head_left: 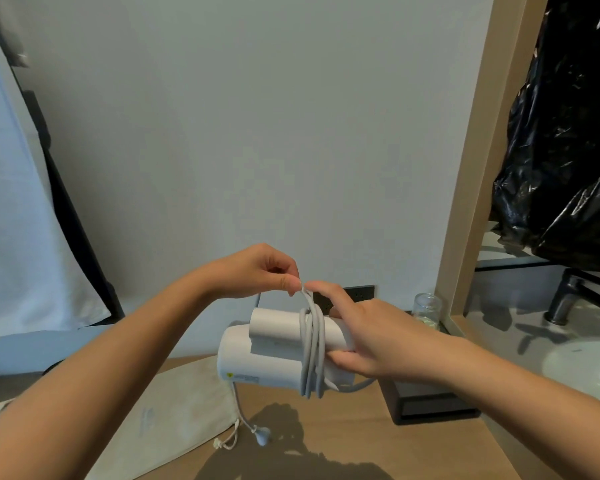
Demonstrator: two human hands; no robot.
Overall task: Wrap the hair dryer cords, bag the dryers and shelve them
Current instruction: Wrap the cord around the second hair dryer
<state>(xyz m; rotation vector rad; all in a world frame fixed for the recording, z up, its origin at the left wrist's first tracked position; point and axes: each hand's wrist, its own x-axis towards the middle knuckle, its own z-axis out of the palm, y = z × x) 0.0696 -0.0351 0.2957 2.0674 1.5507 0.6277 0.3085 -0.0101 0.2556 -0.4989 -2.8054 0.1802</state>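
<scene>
A white folded hair dryer point(257, 358) is held above the wooden counter. My right hand point(371, 341) grips its right end, index finger stretched over the top. Several turns of grey cord point(313, 351) circle the dryer's middle. My left hand point(260, 271) pinches the cord just above the dryer, thumb and fingers closed on it. The cord's free end hangs down to a grey plug point(261, 435) lying on the counter. A beige drawstring bag point(174, 410) lies flat on the counter below my left forearm.
A black box point(426, 400) sits on the wooden counter point(343, 445) at right, a glass jar point(426, 308) behind it. A wall socket point(361, 293) is behind my hands. At far right are a sink point(582, 368), a dark tap point(568, 296) and a black plastic bag point(568, 133).
</scene>
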